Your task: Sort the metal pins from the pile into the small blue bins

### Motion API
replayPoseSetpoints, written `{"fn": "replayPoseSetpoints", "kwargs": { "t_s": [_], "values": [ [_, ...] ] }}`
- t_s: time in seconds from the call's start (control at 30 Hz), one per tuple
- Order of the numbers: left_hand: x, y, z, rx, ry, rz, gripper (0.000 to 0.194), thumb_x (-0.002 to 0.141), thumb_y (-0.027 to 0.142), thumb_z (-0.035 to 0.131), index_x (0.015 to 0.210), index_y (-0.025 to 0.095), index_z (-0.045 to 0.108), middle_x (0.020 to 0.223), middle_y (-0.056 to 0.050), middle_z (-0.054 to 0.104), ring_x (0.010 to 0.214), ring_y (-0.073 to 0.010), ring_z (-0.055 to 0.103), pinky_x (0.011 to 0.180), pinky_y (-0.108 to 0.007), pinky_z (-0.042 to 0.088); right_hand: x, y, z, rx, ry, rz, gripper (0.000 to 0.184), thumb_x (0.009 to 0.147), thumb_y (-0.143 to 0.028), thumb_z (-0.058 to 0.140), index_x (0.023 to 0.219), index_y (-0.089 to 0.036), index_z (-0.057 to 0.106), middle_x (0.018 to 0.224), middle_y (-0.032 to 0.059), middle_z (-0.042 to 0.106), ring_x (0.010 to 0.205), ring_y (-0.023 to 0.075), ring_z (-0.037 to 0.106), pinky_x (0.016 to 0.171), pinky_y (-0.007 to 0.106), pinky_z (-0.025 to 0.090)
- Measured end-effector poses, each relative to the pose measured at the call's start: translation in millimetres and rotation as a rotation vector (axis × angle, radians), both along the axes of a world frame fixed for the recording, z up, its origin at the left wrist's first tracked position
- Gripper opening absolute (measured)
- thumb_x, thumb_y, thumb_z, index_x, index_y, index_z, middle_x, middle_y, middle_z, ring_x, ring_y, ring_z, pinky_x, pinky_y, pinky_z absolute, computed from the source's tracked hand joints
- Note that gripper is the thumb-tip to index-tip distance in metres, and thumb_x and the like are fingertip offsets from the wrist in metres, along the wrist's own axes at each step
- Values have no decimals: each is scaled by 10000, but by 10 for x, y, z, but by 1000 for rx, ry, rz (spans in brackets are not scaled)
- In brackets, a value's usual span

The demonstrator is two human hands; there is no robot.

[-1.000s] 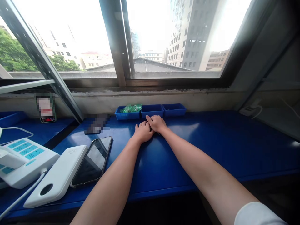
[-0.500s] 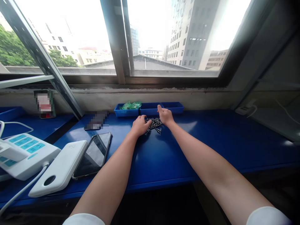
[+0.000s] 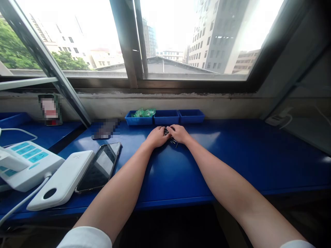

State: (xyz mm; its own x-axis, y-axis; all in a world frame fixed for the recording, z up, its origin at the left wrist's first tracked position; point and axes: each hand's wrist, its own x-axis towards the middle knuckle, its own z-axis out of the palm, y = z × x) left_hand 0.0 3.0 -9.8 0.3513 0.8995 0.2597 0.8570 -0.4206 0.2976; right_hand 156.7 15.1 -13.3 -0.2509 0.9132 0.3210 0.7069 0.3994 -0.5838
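Observation:
Both hands are cupped round a small heap of thin, dark metal screws [image 3: 173,140] on the blue tabletop [image 3: 178,175]. From the left side my left hand [image 3: 156,136] curls against the heap, its fingers bent inward. My right hand [image 3: 180,133] closes on it from the right, with the thumb near the left hand's fingertips. Most of the heap is hidden between the palms; a few screws poke out below. Just behind the hands stand three blue bins: a left one [image 3: 139,120] with green plastic bags [image 3: 143,113], a middle one [image 3: 167,119] and a right one [image 3: 191,119].
To the left lie a black-edged phone [image 3: 100,167], a white power bank [image 3: 62,179] and a white power strip [image 3: 31,165] with cables. A pixelated dark object [image 3: 106,129] rests farther back. A metal shelf post [image 3: 64,93] rises at left, before the window.
My right hand has come down and inward from above the heap's right side. The hands are now almost together, and the spread of screws is narrower. The view has shifted slightly.

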Motion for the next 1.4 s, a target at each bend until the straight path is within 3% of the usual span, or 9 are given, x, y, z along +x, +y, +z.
{"fn": "replayPoseSetpoints", "kwargs": {
  "t_s": [0.17, 0.33, 0.57, 0.9, 1.07, 1.3, 1.4],
  "values": [
    [-39, -4, 10, -4, -71, 5, 525, 862, 504, 427, 1231, 149, 544, 1261, -134, 564, 1163, -260, 519, 958, -324, 414, 24, 27, -16, 39, -22, -43, 323, 856, -324, 477, 1082, -173, 651, 1133, 86, 653, 1054, 209, 580, 917, 289, 413],
    [-78, 37, 19, 47, -132, 65, 457, 857, 385, 463, 1225, 130, 552, 1239, -130, 575, 1155, -240, 528, 993, -312, 399, 24, 43, -28, 52, -75, -87, 325, 798, -188, 469, 1047, -158, 676, 1128, 87, 664, 1074, 207, 581, 959, 272, 402],
    [-88, 71, -25, 48, -128, 37, 360, 872, 242, 374, 1100, 167, 642, 1199, -87, 613, 1123, -213, 554, 1004, -295, 402, 4, 3, -11, 20, -128, -114, 287, 797, -226, 491, 1007, -190, 683, 1097, 77, 662, 1045, 211, 571, 930, 286, 417],
    [-87, 27, -25, -7, -139, 49, 374, 884, 261, 347, 1122, 192, 627, 1194, -73, 621, 1092, -219, 574, 958, -305, 438, 33, 59, -23, -14, -26, -94, 140, 735, -220, 572, 745, -191, 709, 911, 70, 704, 915, 203, 624, 853, 283, 451],
    [-82, 7, 2, -31, -129, 60, 367, 881, 244, 352, 1121, 225, 628, 1187, -45, 636, 1089, -217, 579, 943, -300, 445, 39, 81, -24, -53, -23, -95, 132, 728, -227, 587, 678, -195, 704, 882, 75, 710, 966, 221, 624, 875, 291, 447],
    [-80, 31, -4, -30, -143, 52, 388, 887, 245, 347, 1172, 197, 605, 1202, -67, 635, 1109, -236, 577, 963, -331, 435, -2, 62, -42, 10, -82, -135, 197, 814, -229, 511, 740, -174, 685, 958, 109, 679, 1057, 228, 553, 937, 323, 393],
    [-65, 20, 26, 103, -225, 90, 433, 867, 264, 424, 1274, 155, 522, 1292, -90, 573, 1204, -230, 510, 1036, -331, 373, 1, 12, -1, 73, -34, -183, 176, 835, -216, 490, 817, -159, 656, 991, 106, 656, 1038, 224, 529, 929, 333, 385]
  ]
}}
